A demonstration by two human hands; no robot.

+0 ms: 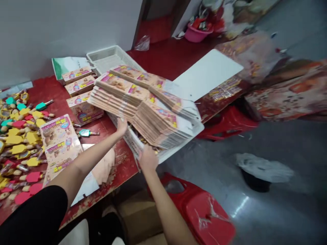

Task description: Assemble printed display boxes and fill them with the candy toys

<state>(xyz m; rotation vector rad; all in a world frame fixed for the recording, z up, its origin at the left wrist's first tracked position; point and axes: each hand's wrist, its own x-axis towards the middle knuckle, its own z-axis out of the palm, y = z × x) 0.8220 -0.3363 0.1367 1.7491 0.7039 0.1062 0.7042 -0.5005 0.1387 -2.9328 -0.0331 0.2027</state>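
A white plastic basket juts over the near edge of a red table. It is piled with a thick stack of flat printed cardboard sheets, pink and tan. My left hand presses against the basket's left side under the stack, fingers hidden. My right hand grips the basket's near rim, fingers curled over it.
Folded pink boxes and a second white basket stand behind. Several colourful toy pieces cover the table's left. A flat printed sheet lies near me. A red plastic stool and a cardboard box sit below on the grey floor.
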